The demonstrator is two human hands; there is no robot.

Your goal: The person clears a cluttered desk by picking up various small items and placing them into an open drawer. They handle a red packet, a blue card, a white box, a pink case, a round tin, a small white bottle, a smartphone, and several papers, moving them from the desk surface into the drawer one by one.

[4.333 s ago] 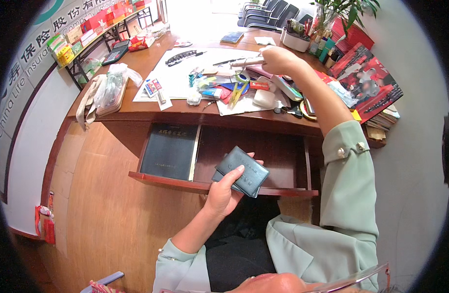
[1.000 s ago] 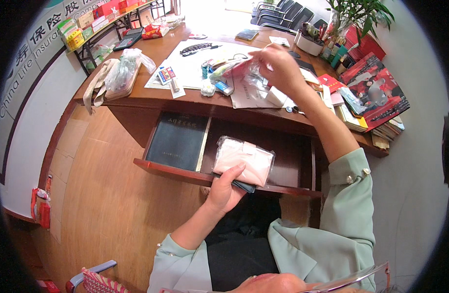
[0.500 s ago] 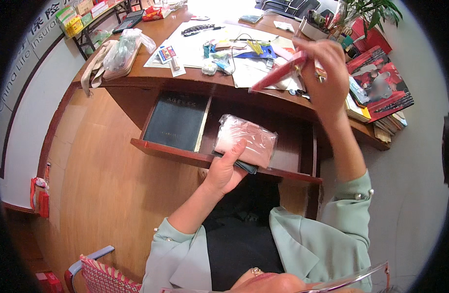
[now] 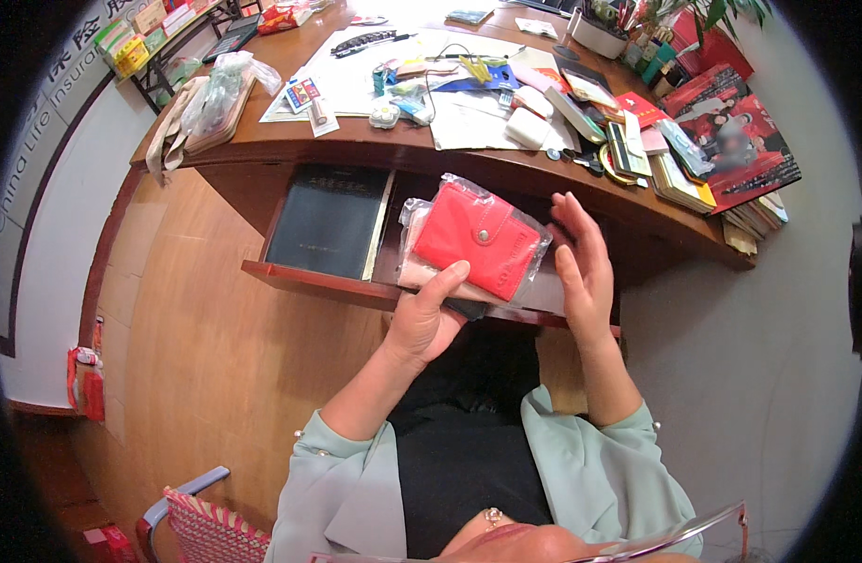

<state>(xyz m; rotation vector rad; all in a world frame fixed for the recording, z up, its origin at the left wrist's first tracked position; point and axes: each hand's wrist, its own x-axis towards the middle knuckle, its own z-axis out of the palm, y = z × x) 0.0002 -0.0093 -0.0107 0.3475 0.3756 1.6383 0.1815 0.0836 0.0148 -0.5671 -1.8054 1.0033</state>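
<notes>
Now a red wallet (image 4: 475, 242) in clear wrap lies on the stack my left hand (image 4: 429, 319) grips; half a second ago my right hand (image 4: 581, 267) held it above the tabletop (image 4: 347, 141).

From the left: a black book (image 4: 326, 218) lies in the open drawer (image 4: 309, 278); my left thumb pins the wrap over a dark wallet beneath; my right hand stands open just beside, holding nothing. I judge that slick wrap could slide off the stack, since only one thumb clamps it.
</notes>
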